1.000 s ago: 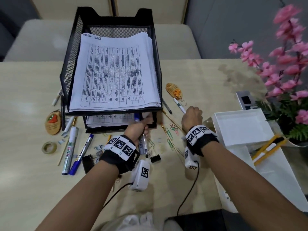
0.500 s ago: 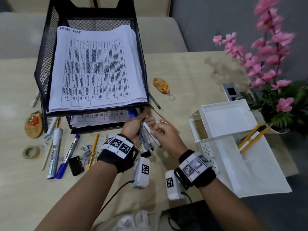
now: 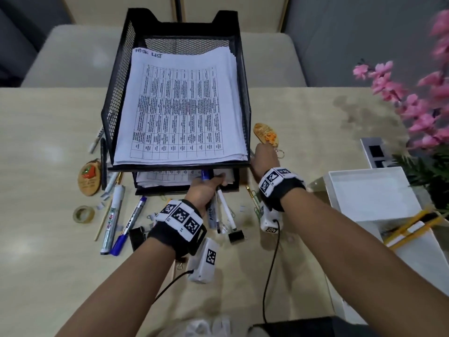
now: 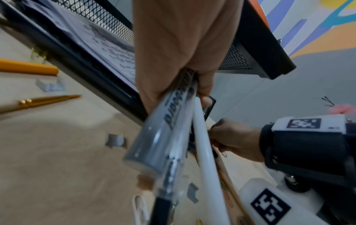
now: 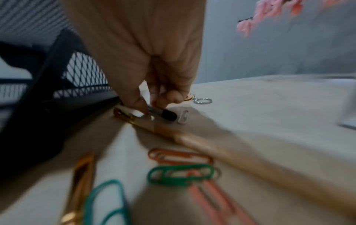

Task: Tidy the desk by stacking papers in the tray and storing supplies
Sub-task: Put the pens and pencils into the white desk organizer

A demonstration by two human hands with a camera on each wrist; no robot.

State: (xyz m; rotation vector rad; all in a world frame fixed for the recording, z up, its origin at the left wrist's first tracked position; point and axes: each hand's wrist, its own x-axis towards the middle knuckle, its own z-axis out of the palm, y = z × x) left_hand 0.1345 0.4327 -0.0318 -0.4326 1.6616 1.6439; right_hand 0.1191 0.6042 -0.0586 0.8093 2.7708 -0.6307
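Nearest the person, the left hand (image 3: 202, 190) is gripping a bundle of pens (image 3: 222, 210), fingers wrapped fully round at least 3 of them, a grey whiteboard marker (image 4: 163, 132) and a white pen (image 4: 204, 152) among them, their lower ends hanging just above the desk (image 3: 48, 276). A little further out, the right hand (image 3: 264, 159) is reaching down beside the right front corner of the black mesh tray (image 3: 244, 98), its thumb and fingertips (image 5: 138, 105) closing on a clear pen with a black cap (image 5: 163, 113) that is lying on the desk against the tray's base. Whether the pinch is already firm is unclear, since the wrist view is blurring. Beyond the hands, the papers (image 3: 179, 110) are sitting stacked in the tray's top tier, with more in the lower one. The white organiser box (image 3: 371, 190) is waiting at the right.

The likely trouble: the pen is lying tight against the tray, so a shallow pinch could roll it underneath, and the gold pen (image 5: 134, 120) touching it could be dragged along. The crowded left fist could also be shedding a pen while attention is going elsewhere.
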